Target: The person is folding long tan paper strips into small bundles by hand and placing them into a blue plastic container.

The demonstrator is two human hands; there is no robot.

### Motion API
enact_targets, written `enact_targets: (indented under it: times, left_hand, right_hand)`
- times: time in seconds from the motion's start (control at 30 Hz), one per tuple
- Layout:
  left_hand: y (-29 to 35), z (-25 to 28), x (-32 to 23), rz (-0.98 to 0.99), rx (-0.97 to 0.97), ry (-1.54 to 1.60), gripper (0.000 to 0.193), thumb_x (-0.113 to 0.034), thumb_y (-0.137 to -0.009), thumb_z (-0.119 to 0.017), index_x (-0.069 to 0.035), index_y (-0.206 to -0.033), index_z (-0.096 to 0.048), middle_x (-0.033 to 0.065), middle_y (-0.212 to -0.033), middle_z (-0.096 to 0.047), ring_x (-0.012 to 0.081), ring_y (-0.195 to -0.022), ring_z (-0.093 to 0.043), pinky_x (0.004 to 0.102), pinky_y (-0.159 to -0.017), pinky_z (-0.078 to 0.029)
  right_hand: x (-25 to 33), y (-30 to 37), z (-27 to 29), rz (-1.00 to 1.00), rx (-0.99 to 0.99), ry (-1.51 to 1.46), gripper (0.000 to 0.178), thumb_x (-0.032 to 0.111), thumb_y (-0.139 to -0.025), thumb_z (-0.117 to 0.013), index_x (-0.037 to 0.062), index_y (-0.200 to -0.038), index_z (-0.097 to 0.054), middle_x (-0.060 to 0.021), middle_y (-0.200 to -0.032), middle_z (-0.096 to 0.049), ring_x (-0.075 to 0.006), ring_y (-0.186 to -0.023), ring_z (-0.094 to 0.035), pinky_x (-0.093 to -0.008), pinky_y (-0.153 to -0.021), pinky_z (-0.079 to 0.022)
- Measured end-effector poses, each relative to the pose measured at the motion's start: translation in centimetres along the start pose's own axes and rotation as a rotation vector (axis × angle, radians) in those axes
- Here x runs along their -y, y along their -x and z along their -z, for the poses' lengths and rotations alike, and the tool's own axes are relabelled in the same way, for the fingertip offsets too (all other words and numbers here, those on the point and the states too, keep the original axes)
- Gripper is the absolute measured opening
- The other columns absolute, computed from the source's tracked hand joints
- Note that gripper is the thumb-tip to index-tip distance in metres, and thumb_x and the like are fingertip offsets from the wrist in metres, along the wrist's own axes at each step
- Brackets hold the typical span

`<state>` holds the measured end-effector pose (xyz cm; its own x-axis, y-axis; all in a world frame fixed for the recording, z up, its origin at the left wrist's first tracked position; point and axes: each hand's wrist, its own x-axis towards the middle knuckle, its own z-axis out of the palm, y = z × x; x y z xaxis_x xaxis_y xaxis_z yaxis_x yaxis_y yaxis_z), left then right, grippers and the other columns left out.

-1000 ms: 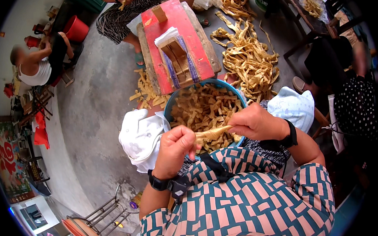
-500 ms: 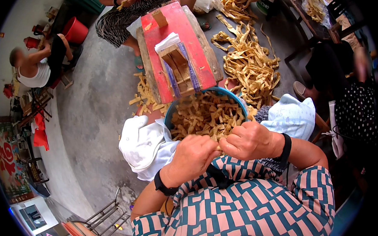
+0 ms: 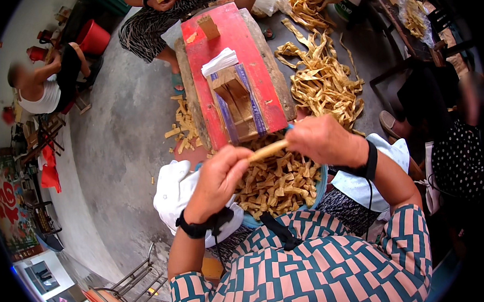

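Note:
Between my two hands a tan, pliable-looking strip (image 3: 269,150) is stretched, twisted narrow like a cord. My left hand (image 3: 219,173) pinches its left end between thumb and fingers. Its right end disappears into the closed fingers of my right hand (image 3: 324,140). Beneath them a blue tub (image 3: 324,187) sits between my knees, filled with short tan knotted pieces (image 3: 277,188). Just beyond the tub, at the near end of a red-topped bench (image 3: 275,103), stands a wooden block (image 3: 230,86) with blue-purple strips along its sides.
Long loose tan strips (image 3: 326,86) are heaped on the floor right of the bench. Short cut pieces (image 3: 185,124) lie to its left. White cloth (image 3: 173,195) covers my left knee, pale blue cloth (image 3: 359,186) my right. Other people sit ahead, left and right; a metal-legged stool (image 3: 115,297) is lower left.
Both hands have moved forward over the tub and drawn apart, and the strip between them now shows. Before, they were close together near my body.

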<state>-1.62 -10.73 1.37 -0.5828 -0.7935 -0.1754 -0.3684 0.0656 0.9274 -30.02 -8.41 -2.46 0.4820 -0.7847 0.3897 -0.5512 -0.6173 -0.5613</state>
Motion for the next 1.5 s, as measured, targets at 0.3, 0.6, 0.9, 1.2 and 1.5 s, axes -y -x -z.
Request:
enact_targets:
  times: [0.3, 0.6, 0.9, 1.2, 1.5]
  left_hand:
    - [-7.3, 3.6, 1.4, -0.162, -0.415, -0.260, 0.013, -0.010, -0.096, -0.064, 0.002, -0.100, -0.069, 0.0120, -0.085, -0.067, 0.0210, -0.075, -0.065, 0.0321, -0.069, -0.050]
    - [-1.1, 1.5, 1.1, -0.214, -0.268, -0.210, 0.018, -0.008, -0.091, -0.069, -0.001, -0.108, -0.074, 0.0138, -0.104, -0.072, 0.0283, -0.094, -0.069, 0.0340, -0.085, -0.053]
    - [3.0, -2.7, -0.6, 0.258, 0.207, 0.671, 0.037, -0.029, -0.107, -0.057, 0.002, -0.127, -0.064, 0.0048, -0.085, -0.068, 0.0125, -0.075, -0.066, 0.0246, -0.069, -0.053]
    - [8.1, -3.3, -2.9, 0.092, 0.266, 0.902, 0.014, -0.012, -0.100, -0.060, 0.001, -0.094, -0.063, 0.0081, -0.070, -0.065, 0.0141, -0.055, -0.061, 0.0268, -0.049, -0.045]
    - [9.5, -2.5, -3.6, -0.408, 0.196, 1.076, 0.018, -0.015, -0.089, -0.077, 0.001, -0.093, -0.071, 0.0213, -0.103, -0.074, 0.0488, -0.107, -0.067, 0.0568, -0.089, -0.055]
  right_hand:
    - [-5.0, -8.0, -1.8, 0.005, -0.191, 0.186, 0.011, 0.011, -0.089, -0.066, 0.0078, -0.085, -0.056, -0.0116, -0.069, -0.059, -0.0328, -0.065, -0.065, -0.0418, -0.053, -0.050]
    - [-4.8, 0.2, -0.4, -0.273, -0.143, -0.034, 0.010, 0.013, -0.090, -0.069, 0.0076, -0.100, -0.068, -0.0113, -0.078, -0.066, -0.0318, -0.070, -0.068, -0.0403, -0.059, -0.052]
    - [5.1, -1.6, -0.6, 0.365, -0.138, 0.274, 0.029, 0.016, -0.080, -0.070, 0.0090, -0.107, -0.069, 0.0029, -0.070, -0.046, -0.0102, -0.060, -0.053, -0.0263, -0.048, -0.040]
    - [7.3, 1.4, 2.9, 0.366, -0.160, 0.237, 0.024, 0.014, -0.075, -0.072, 0.0039, -0.097, -0.069, 0.0011, -0.064, -0.049, -0.0141, -0.054, -0.053, -0.0278, -0.045, -0.039]
    - [8.9, 2.8, -0.2, 0.105, -0.042, -0.409, 0.018, 0.013, -0.093, -0.067, 0.0068, -0.110, -0.065, -0.0124, -0.078, -0.067, -0.0311, -0.070, -0.069, -0.0398, -0.058, -0.053]
